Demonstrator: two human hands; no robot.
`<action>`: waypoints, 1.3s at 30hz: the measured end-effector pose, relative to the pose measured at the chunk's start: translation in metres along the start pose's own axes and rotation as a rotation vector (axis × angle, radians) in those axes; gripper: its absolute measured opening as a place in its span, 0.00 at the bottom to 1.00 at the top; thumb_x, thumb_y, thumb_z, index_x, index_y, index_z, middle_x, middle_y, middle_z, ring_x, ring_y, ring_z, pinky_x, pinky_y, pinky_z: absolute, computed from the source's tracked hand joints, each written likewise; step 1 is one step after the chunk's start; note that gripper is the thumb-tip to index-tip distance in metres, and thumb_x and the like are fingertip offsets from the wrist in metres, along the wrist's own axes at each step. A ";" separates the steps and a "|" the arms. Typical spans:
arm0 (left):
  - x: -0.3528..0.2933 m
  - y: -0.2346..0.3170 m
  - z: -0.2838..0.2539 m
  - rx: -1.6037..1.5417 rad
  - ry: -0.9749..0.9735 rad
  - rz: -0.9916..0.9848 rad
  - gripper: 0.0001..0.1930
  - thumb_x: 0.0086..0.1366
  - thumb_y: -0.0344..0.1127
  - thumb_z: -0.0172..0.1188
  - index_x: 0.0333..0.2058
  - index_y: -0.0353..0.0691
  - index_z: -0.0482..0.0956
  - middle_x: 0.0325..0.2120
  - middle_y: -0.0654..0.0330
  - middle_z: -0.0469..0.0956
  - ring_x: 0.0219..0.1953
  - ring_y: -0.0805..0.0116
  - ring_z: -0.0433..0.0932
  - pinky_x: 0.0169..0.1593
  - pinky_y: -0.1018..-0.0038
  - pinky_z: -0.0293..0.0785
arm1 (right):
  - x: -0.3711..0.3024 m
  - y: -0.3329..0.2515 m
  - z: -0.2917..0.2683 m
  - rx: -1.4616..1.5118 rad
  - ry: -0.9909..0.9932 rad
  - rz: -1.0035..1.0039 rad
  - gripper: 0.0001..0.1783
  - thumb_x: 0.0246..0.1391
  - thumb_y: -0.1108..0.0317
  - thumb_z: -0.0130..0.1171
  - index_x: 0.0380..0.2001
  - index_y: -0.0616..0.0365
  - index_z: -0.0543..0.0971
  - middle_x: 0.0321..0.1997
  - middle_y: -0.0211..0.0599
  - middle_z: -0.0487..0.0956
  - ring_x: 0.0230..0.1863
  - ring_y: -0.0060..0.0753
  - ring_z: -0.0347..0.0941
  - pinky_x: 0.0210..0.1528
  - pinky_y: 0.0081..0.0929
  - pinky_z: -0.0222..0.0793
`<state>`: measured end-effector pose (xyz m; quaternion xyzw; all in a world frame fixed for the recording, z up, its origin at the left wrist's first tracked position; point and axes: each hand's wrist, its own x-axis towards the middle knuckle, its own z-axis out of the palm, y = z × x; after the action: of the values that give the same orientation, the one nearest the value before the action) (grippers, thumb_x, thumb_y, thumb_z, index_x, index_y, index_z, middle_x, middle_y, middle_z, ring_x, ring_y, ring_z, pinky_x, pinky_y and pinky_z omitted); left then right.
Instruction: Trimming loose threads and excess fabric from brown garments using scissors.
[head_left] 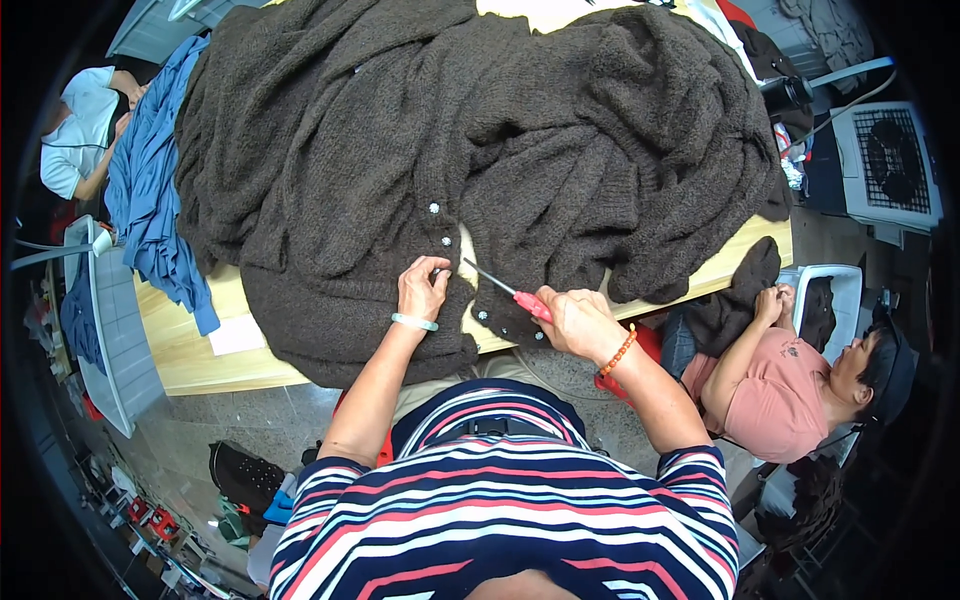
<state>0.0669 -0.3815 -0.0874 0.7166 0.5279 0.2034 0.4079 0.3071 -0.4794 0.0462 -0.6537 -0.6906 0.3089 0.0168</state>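
Note:
A large dark brown knitted cardigan (320, 180) lies in heaped folds before me. Small shiny pale buttons run along its front edges, one of them a round button (434, 208) just above my left hand. My left hand (424, 287) pinches the front edge of the knit between thumb and fingers; its fingertips partly hide what is there. In my right hand (580, 325) is a red-handled tool (530, 303) with a slim, pointed metal shaft. Its tip points up and left, a little right of my left fingertips, over the gap between the two front edges.
The cardigan rests on a pale wooden table (190, 350). Blue cloth (155, 190) hangs over the left edge, near a person in white. At right, a person in pink (765, 400) handles dark knit beside a white bin (845, 290). A boxy fan (885, 160) stands beyond.

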 end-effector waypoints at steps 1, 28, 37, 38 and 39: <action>0.000 0.003 -0.001 -0.044 -0.014 -0.076 0.07 0.55 0.24 0.63 0.35 0.35 0.82 0.31 0.55 0.81 0.29 0.65 0.80 0.35 0.74 0.75 | -0.001 -0.003 0.001 -0.017 -0.013 -0.015 0.12 0.52 0.62 0.59 0.35 0.59 0.76 0.22 0.50 0.80 0.29 0.52 0.80 0.32 0.46 0.75; 0.048 -0.020 0.018 0.152 0.085 0.241 0.04 0.59 0.33 0.62 0.34 0.43 0.80 0.32 0.50 0.75 0.33 0.45 0.78 0.39 0.57 0.76 | -0.005 -0.020 0.006 -0.107 0.014 0.041 0.10 0.51 0.62 0.59 0.32 0.57 0.77 0.23 0.49 0.80 0.29 0.49 0.80 0.33 0.44 0.75; 0.004 0.004 -0.015 0.175 0.100 0.337 0.25 0.54 0.32 0.68 0.51 0.38 0.74 0.38 0.51 0.74 0.41 0.49 0.75 0.46 0.59 0.73 | -0.014 -0.005 -0.002 0.000 0.122 0.009 0.12 0.47 0.66 0.62 0.34 0.58 0.74 0.23 0.48 0.79 0.30 0.51 0.79 0.34 0.45 0.75; -0.008 0.014 -0.022 0.207 0.058 0.334 0.28 0.53 0.32 0.69 0.53 0.39 0.72 0.40 0.50 0.73 0.43 0.48 0.74 0.48 0.59 0.72 | -0.017 -0.002 0.000 0.008 0.092 0.011 0.14 0.46 0.67 0.64 0.35 0.58 0.73 0.24 0.49 0.79 0.32 0.52 0.79 0.35 0.45 0.75; -0.020 0.022 -0.026 0.239 0.015 0.331 0.30 0.52 0.32 0.69 0.55 0.39 0.70 0.41 0.49 0.72 0.44 0.47 0.72 0.50 0.59 0.70 | -0.019 -0.002 0.000 0.012 0.093 0.016 0.14 0.46 0.67 0.64 0.35 0.58 0.73 0.24 0.49 0.79 0.32 0.52 0.79 0.35 0.45 0.75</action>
<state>0.0539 -0.3922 -0.0519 0.8354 0.4262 0.2089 0.2773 0.3080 -0.4972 0.0541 -0.6730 -0.6819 0.2822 0.0503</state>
